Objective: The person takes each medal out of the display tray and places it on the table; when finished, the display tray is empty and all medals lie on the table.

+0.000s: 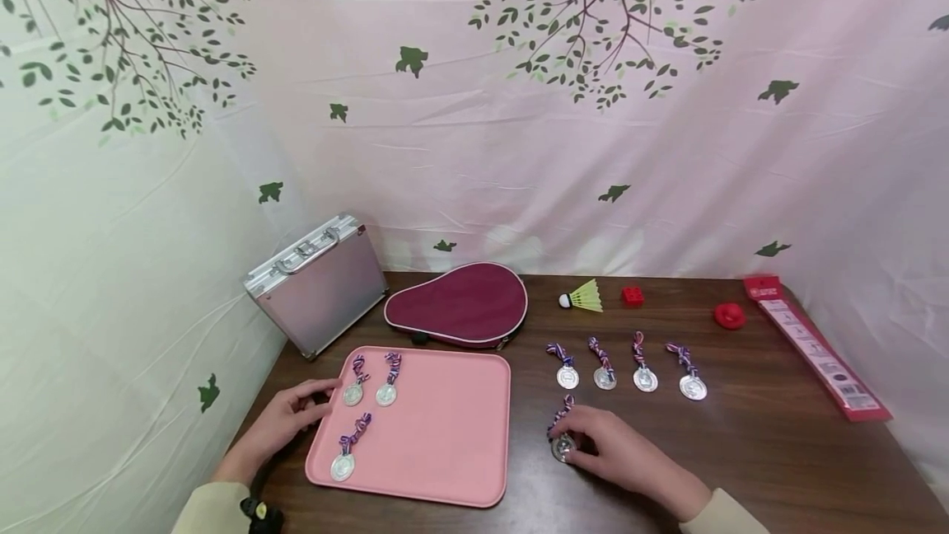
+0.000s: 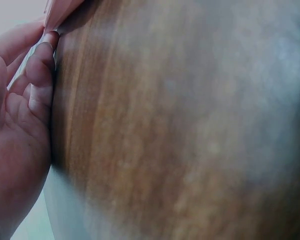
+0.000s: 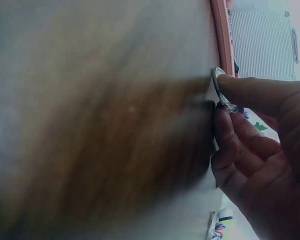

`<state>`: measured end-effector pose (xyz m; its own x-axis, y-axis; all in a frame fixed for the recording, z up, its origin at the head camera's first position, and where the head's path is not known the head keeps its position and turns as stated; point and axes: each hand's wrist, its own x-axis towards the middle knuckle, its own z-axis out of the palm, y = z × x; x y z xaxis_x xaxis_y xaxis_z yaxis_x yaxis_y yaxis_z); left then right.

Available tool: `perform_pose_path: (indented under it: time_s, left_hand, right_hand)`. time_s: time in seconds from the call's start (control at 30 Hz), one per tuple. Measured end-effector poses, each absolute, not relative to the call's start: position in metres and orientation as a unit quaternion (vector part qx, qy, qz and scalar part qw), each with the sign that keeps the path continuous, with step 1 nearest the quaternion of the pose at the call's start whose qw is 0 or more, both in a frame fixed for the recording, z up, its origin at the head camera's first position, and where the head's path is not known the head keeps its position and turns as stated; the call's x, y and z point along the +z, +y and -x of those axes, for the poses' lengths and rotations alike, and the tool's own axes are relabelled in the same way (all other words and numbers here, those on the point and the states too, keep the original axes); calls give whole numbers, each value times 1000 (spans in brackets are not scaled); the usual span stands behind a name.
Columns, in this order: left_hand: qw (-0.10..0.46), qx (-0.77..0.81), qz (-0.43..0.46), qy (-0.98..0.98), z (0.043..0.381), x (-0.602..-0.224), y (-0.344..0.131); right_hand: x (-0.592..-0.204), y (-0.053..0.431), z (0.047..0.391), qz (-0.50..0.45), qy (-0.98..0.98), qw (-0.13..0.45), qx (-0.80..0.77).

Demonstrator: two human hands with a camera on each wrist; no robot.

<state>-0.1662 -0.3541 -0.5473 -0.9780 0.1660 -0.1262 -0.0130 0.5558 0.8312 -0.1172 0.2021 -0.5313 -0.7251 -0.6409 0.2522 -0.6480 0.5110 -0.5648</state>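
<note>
Nearest the camera, at seven o'clock, a cream sleeve (image 1: pixel 211 509) leads to the left hand (image 1: pixel 285 417), whose fingers touch the pink tray's (image 1: pixel 437 443) rim; whether they pinch it, I cannot tell. An uneven push there could slide the tray and disturb the three medals (image 1: pixel 385 395) on it. At three o'clock from the tray, a lone medal (image 1: pixel 562 447) is pinched between thumb and fingers of the right hand (image 1: pixel 611 445); its thin edge might slip, or its knotted ribbon (image 1: pixel 567 404) snag. A stray knuckle could knock the four medals (image 1: pixel 605 378) at one o'clock from that hand.
</note>
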Motion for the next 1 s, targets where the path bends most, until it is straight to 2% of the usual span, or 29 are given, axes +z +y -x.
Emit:
perform_pose_path:
  time_s: [0.13, 0.4, 0.6, 0.73, 1.0]
  left_hand:
    - [99, 470, -38, 877, 166, -548, -355]
    - [98, 472, -57, 874, 166, -548, -357]
    - [99, 480, -55, 870, 166, -547, -355]
    - [100, 476, -57, 872, 165, -546, -354]
    - [96, 478, -44, 872, 166, -546, -353]
  right_hand:
    - [-530, 203, 112, -366, -888, 31, 278]
    - [-530, 202, 110, -376, -879, 47, 289]
    - [-523, 195, 114, -358, -885, 30, 295]
    - [-516, 178, 120, -350, -888, 33, 298]
    - [-512, 123, 141, -364, -872, 84, 316]
